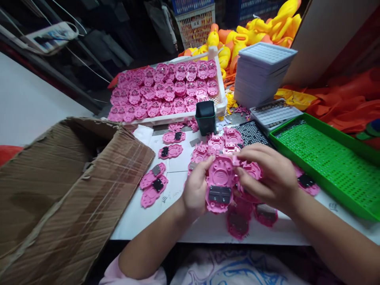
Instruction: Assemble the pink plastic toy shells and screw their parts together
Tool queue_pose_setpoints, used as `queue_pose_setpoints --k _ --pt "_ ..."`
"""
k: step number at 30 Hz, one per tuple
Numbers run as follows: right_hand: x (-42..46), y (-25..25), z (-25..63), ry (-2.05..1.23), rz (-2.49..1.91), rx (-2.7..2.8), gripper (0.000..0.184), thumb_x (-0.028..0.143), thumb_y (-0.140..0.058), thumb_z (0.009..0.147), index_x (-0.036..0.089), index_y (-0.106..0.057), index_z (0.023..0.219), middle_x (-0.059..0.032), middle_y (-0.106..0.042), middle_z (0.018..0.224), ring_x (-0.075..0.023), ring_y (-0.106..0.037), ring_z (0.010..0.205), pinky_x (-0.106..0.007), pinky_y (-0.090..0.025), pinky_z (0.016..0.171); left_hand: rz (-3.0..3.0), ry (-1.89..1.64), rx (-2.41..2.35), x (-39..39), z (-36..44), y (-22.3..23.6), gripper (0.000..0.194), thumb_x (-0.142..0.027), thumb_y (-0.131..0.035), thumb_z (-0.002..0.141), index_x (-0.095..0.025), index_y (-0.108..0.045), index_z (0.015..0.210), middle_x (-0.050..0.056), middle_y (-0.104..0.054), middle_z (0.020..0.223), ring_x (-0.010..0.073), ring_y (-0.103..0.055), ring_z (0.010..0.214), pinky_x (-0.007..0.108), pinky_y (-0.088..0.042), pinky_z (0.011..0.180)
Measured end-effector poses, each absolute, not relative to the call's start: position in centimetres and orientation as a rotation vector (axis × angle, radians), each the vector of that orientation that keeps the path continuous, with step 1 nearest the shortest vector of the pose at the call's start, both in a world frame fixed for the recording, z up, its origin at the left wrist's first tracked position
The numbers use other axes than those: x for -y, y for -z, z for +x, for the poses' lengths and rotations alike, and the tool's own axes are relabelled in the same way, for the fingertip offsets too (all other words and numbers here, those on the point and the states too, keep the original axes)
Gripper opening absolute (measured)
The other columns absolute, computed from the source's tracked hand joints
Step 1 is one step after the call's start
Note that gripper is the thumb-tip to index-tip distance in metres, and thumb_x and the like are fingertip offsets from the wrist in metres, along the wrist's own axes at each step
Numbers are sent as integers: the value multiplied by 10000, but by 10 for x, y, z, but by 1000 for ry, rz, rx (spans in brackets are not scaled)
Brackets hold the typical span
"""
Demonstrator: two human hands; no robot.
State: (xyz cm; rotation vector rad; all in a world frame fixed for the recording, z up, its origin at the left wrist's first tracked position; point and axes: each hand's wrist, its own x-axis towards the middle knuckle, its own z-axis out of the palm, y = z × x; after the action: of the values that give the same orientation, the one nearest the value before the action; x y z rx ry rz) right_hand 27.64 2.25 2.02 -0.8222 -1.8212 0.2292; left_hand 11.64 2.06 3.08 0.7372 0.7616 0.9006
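The left hand (194,188) is curled in a grip, the left forearm (156,239) aimed toward two o'clock; at its three o'clock the right hand (268,176) is pinched, the right forearm (329,233) aimed toward ten.

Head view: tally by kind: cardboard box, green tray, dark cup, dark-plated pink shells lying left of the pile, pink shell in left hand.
Cardboard box: 1
Green tray: 1
Dark cup: 1
Loose pink shells: 4
Held pink shell: 1
Total: 8
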Motion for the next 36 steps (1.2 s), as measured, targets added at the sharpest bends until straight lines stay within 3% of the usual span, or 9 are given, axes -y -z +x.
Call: queue_pose_setpoints --k 5,12,19,24,30,36 --pt "-21 -20 272 -8 -829 1978 240 125 -567 829 164 -604 1063 -100 -633 898 -160 -614 800 -307 -554 673 802 -1056 -763 -12 117 -21 204 -376 -553 864 -197 -647 885 12 -654 864 172 -611 846 280 -483 793" --pt "-24 -18 276 18 -734 2009 269 61 -603 794 152 -595 1047 -101 -654 861 -167 -597 774 -327 -533 660 790 -1037 -682 -11 111 -13 122 -333 -568 891 -238 -592 964 -43 -535 745 75 -483 655 183 -402 650" --pt "-24 -15 279 94 -672 2035 321 36 -614 766 183 -612 1051 -107 -665 927 -201 -616 882 -388 -559 736 910 -1037 -681 -8 110 -17 124 -336 -525 920 -235 -596 931 -29 -555 833 73 -478 734 201 -400 802" --pt "-17 -17 280 120 -647 2081 288 31 -653 728 123 -632 1000 -139 -661 964 -236 -605 917 -402 -560 713 942 -1034 -706 -7 109 -18 153 -351 -548 904 -208 -593 871 -30 -541 721 79 -477 666 194 -402 671" --pt "-7 -20 275 69 -739 2030 368 58 -670 729 143 -614 1083 -108 -649 935 -220 -619 908 -378 -563 725 1065 -1068 -813 -3 103 -20 247 -354 -550 895 -172 -680 791 17 -612 739 130 -545 702 245 -439 669" --pt "-8 -25 268 28 -827 2009 349 87 -658 760 196 -589 1083 -87 -644 870 -200 -613 813 -368 -549 677 1024 -1118 -831 1 106 -20 226 -347 -530 907 -218 -714 936 26 -673 833 157 -594 799 269 -468 756"
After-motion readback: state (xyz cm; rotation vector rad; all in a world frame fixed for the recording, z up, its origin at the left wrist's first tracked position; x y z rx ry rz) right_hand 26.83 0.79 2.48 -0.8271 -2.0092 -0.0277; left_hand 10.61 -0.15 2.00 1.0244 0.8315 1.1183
